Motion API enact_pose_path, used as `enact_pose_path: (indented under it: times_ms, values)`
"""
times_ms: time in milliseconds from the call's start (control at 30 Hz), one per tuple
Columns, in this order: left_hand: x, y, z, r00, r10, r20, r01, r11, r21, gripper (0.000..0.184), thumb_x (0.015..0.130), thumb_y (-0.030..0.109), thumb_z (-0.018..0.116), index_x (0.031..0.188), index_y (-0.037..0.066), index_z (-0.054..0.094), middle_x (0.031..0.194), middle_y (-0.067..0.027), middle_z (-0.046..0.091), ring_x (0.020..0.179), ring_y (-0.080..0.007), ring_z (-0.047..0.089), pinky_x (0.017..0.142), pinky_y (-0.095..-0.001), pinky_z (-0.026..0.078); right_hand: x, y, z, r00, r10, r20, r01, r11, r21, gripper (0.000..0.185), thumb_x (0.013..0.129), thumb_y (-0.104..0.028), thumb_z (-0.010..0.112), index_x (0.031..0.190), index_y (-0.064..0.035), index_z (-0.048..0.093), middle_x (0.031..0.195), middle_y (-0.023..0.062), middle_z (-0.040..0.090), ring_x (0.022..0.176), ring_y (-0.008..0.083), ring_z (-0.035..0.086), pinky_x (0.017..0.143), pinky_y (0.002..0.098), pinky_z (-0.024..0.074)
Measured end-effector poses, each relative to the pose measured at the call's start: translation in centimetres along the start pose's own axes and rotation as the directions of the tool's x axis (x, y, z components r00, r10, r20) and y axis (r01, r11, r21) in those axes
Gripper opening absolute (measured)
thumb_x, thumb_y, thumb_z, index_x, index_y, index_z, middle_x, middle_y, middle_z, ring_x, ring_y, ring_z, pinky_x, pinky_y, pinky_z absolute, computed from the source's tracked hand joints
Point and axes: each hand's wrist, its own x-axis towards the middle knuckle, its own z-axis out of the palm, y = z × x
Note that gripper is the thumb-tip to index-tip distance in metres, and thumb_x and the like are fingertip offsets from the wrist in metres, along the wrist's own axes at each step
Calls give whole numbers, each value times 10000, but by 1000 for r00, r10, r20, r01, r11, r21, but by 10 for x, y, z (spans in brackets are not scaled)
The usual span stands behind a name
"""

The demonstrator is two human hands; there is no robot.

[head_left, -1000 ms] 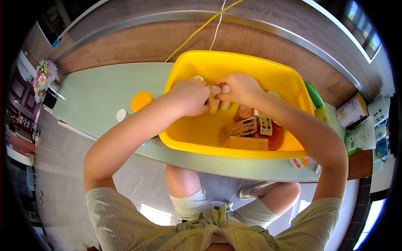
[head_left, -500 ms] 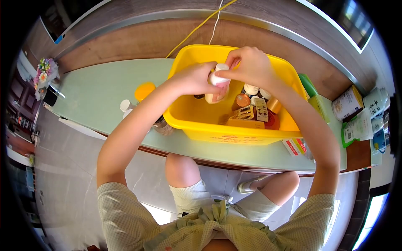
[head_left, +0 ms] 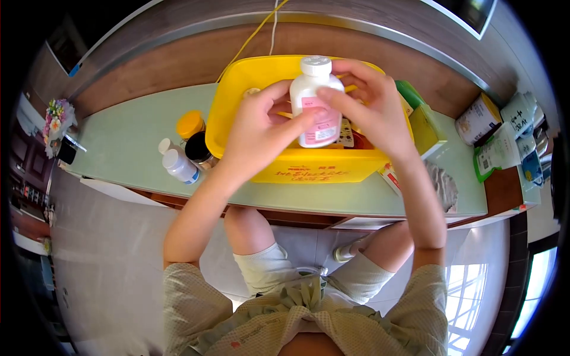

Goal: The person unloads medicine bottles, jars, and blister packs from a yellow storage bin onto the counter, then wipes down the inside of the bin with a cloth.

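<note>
A white bottle with a pink label (head_left: 317, 107) is held upright between both hands, above the yellow tub (head_left: 320, 160). My left hand (head_left: 267, 127) grips its left side, with the thumb across the label. My right hand (head_left: 371, 107) holds its right side, the thumb on the front and fingers behind. The bottle and hands hide most of the tub's inside; a blister pack (head_left: 345, 135) and part of a red item show below the bottle.
Left of the tub stand a yellow-capped container (head_left: 190, 124), a dark-lidded jar (head_left: 200, 149) and white bottles (head_left: 180, 165). To the right are a green box (head_left: 428, 132), a small box (head_left: 390, 178), a grey bundle (head_left: 441, 185), a large can (head_left: 478, 120) and a pouch (head_left: 499, 148).
Both hands have lifted the white bottle up out of the tub and closer to the camera, its label now facing me. The view has shifted, showing more of the tub's front wall.
</note>
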Motion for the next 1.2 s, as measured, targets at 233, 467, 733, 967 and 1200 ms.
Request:
enact_pose_path:
  times_ms: [233, 467, 733, 967, 1200]
  values:
    - [-27, -5, 72, 991, 137, 3, -137, 989, -54, 428, 751, 161, 775, 1108, 7, 595, 929, -89, 684, 834, -148, 671, 699, -271, 532, -98, 9, -23, 957, -130, -260, 138, 990, 13, 471, 771, -86, 736, 1203, 6, 572, 1065, 100, 648, 943, 164, 634, 822, 297, 506]
    - [-46, -32, 132, 990, 102, 96, -102, 995, -9, 374, 750, 197, 780, 1036, 10, 628, 892, -108, 687, 812, -191, 681, 703, -297, 544, -173, 38, -43, 910, 82, -406, -35, 992, 123, 476, 793, -53, 709, 1231, 47, 552, 1149, 110, 634, 1060, 186, 604, 943, 334, 466]
    - [-58, -83, 178, 990, -12, 140, 4, 998, 58, 418, 757, 141, 770, 1131, 17, 631, 997, -75, 692, 919, -168, 665, 765, -310, 542, -221, 66, -51, 822, 293, -488, -244, 956, 163, 482, 807, -31, 697, 1262, 32, 550, 1206, 113, 623, 1102, 189, 591, 971, 332, 455]
    - [-63, -137, 208, 997, -39, 66, 38, 999, 2, 432, 786, 184, 752, 1159, 25, 606, 1040, -134, 677, 941, -244, 666, 729, -338, 551, -235, 111, -55, 805, 177, -566, -267, 961, -79, 489, 777, 3, 717, 1244, 10, 574, 1179, 130, 641, 1045, 203, 629, 914, 328, 497]
    - [-51, -138, 218, 998, 43, 41, -47, 993, 111, 404, 814, 137, 712, 1180, 22, 586, 1081, -155, 655, 930, -303, 649, 736, -340, 533, -235, 127, -51, 713, 34, -700, -240, 950, -198, 506, 767, 18, 707, 1254, -41, 582, 1162, 109, 616, 1044, 199, 620, 862, 327, 522]
